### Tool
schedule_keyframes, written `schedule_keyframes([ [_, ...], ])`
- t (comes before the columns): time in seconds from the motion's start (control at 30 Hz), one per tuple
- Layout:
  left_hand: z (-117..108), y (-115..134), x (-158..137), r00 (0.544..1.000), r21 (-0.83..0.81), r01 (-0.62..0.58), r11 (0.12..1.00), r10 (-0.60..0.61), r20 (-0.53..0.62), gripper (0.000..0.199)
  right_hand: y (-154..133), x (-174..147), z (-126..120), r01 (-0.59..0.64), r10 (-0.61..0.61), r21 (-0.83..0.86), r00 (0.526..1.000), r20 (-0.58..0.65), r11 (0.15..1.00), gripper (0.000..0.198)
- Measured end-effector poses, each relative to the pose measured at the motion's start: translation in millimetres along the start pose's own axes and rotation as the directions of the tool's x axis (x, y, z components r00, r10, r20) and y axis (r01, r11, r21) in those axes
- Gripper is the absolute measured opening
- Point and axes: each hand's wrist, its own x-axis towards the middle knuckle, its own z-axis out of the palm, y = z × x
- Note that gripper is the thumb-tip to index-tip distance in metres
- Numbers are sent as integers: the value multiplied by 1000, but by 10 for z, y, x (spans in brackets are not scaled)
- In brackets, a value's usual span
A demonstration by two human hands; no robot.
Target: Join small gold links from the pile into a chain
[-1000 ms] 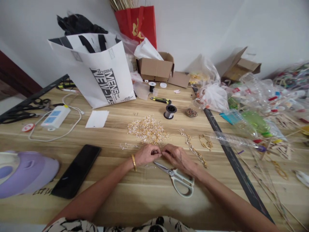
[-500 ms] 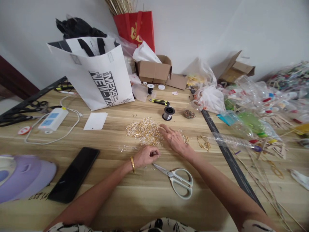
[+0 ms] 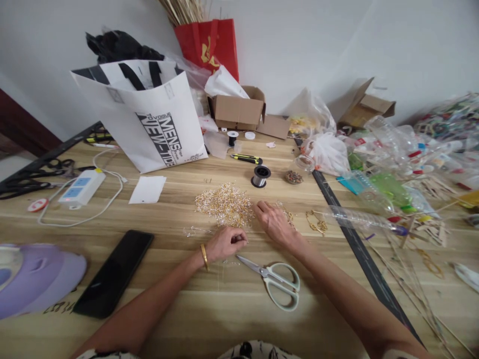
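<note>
A loose pile of small gold and clear beads (image 3: 220, 205) lies on the wooden table. Just below it, my left hand (image 3: 227, 242) is closed with thumb and fingertips pinched; whatever it holds is too small to make out. My right hand (image 3: 275, 223) is at the pile's right edge, its fingers drawn together and pointing down, their tips partly hidden. Scissors with pale handles (image 3: 279, 281) lie below my hands, blade tips near the left one. A short beaded strand (image 3: 231, 262) rests under my left hand, and another clear strand (image 3: 195, 231) to its left.
Behind the beads stand a spool of wire (image 3: 261, 176), a utility knife (image 3: 246, 159) and a dish of dark beads (image 3: 294, 177). A black phone (image 3: 114, 273) lies at left. Plastic bottles (image 3: 389, 192) crowd the right; a white bag (image 3: 149, 119) stands at back left.
My right hand has shifted slightly right, off the edge of the bead pile, and its fingers have drawn together. My left hand keeps its pinch in nearly the same place.
</note>
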Motion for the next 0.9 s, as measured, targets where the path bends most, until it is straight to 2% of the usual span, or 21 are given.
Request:
schedule_keyframes([
  [0.3, -4, 22, -3, 1000, -19, -7, 1000, 7, -11, 14, -93, -441, -8, 69, -63, 81, 996, -65, 994, 15],
  [0.4, 0, 4, -4, 1000, -21, -14, 1000, 14, -10, 15, -114, -523, 25, 89, -74, 166, 993, -96, 982, 15],
  [0.57, 0, 1, -6, 1000, -33, -15, 999, 14, -19, 15, -150, -585, 44, 30, 16, 332, 991, -135, 943, 20],
  [0.9, -2, -6, 3, 999, -77, -39, 996, 38, -14, 14, -321, -747, -72, 50, -17, 312, 994, -106, 949, 23],
])
